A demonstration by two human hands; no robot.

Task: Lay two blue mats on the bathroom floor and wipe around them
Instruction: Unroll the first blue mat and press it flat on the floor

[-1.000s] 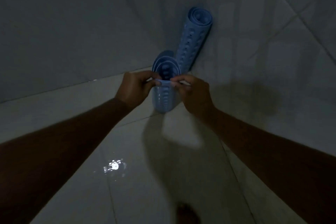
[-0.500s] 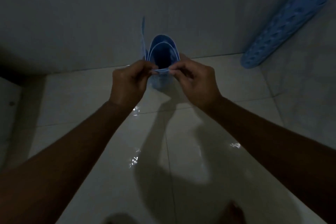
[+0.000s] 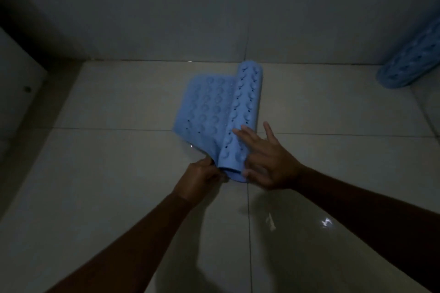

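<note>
Dim room; glossy tiled floor (image 3: 119, 173); plain tiled wall (image 3: 214, 7).

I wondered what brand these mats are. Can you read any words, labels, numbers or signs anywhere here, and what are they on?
No text can be read in this picture.
Half-unrolled mat: only bumps and holes, no print or label visible.
Rolled mat by the right wall: dim and blurred, no label to make out.
Floor and wall: plain tiles, no writing or signs.

Blue studded mat (image 3: 214, 112), pale floor tiles (image 3: 119, 173)
</note>
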